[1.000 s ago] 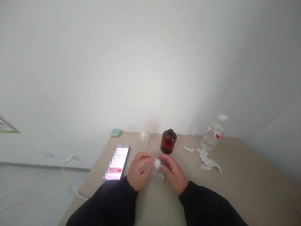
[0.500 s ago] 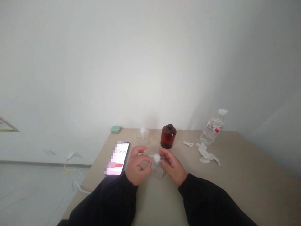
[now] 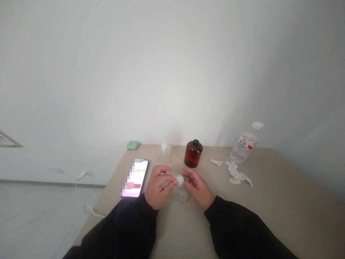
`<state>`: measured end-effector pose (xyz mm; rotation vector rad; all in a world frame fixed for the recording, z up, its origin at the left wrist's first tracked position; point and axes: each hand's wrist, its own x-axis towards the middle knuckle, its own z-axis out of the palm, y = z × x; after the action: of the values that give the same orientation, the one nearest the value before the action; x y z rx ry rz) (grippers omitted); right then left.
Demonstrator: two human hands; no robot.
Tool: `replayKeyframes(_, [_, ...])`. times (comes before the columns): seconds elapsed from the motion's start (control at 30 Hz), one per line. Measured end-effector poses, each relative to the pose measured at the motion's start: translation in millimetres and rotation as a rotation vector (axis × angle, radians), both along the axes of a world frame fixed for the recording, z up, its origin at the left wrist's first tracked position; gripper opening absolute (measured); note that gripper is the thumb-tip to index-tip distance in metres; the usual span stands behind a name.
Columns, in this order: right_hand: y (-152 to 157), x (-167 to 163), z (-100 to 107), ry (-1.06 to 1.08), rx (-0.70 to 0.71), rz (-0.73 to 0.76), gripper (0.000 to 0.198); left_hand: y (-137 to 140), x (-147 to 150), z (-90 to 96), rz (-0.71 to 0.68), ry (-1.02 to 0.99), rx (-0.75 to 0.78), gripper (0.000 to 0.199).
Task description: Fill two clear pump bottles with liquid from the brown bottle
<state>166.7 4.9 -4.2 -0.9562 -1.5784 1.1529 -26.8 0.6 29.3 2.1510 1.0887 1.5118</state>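
A small clear bottle with a white pump head (image 3: pixel 179 180) stands upright on the table between my hands; its see-through body (image 3: pixel 180 196) shows just below the pump. My left hand (image 3: pixel 159 187) pinches the pump's spout between thumb and forefinger, other fingers curled loosely above. From the right side, my right hand (image 3: pixel 198 189) has its thumb at the pump collar and its fingers behind the bottle, partly hidden. Close behind stands a brown bottle (image 3: pixel 193 154) with a black cap.
A phone (image 3: pixel 136 178) with a running timer lies left of my hands. Toward the wall are a green case (image 3: pixel 132 145) and another clear container with a white pump (image 3: pixel 164 149). Crumpled tissue (image 3: pixel 237 174) and a water bottle (image 3: pixel 244 147) are at right.
My left thumb and forefinger have moved right and closed on the pump's spout. My right hand stays at the bottle. The phone's timer went from 03 to 04.
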Motion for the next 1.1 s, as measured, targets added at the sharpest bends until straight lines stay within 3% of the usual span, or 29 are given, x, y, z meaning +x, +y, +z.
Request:
replayKeyframes(0.47, [0.2,0.7,-1.7,-0.004,-0.01,-0.001,0.047,1.1,-1.3,-5.9,-0.09,-0.09,-0.048,0.007])
replayKeyframes(0.63, [0.1,1.0,-2.1,-0.004,-0.008,-0.002,0.048,1.1,-5.1,-7.9,-0.143,-0.114,0.002,0.022])
replayKeyframes(0.77, [-0.9,0.4,-0.4,-0.026,0.012,-0.003,0.046,0.4,-8.6,-6.6,-0.151,-0.072,-0.055,0.027])
replayKeyframes(0.87, [-2.5,-1.1,2.5,-0.076,0.053,-0.016,0.044,2.4,-7.4,-9.5,-0.202,-0.044,-0.119,0.046])
replayKeyframes(1.0, [-4.7,-4.2,7.9,-0.11,0.08,-0.017,0.049,4.8,-0.8,-19.0,-0.385,0.02,-0.273,0.087])
replayKeyframes(1.1, [-5.4,-5.6,11.5,-0.099,0.086,0.0,0.049,4.7,3.5,-24.5,-0.409,0.03,-0.351,0.097])
